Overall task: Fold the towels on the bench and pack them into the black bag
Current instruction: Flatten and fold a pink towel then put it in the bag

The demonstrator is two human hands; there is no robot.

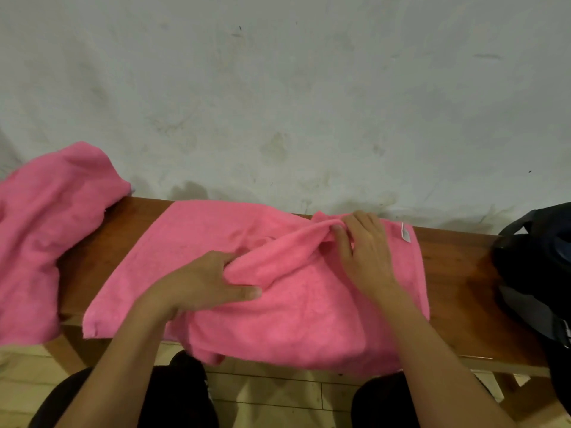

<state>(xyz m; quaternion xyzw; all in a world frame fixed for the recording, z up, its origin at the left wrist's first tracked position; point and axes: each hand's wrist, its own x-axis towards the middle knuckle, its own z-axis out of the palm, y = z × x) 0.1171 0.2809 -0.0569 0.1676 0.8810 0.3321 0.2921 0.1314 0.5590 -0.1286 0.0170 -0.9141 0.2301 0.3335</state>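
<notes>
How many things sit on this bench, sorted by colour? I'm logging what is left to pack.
Pink: 2, the towel gripped by the left hand and the right hand, and the crumpled towel hanging off the bench's left end.
Black: 1, the bag at the right end.
Total: 3

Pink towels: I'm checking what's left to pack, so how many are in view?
2: middle towel under both hands, left towel heaped at the bench end. The black bag may hide more.
</notes>
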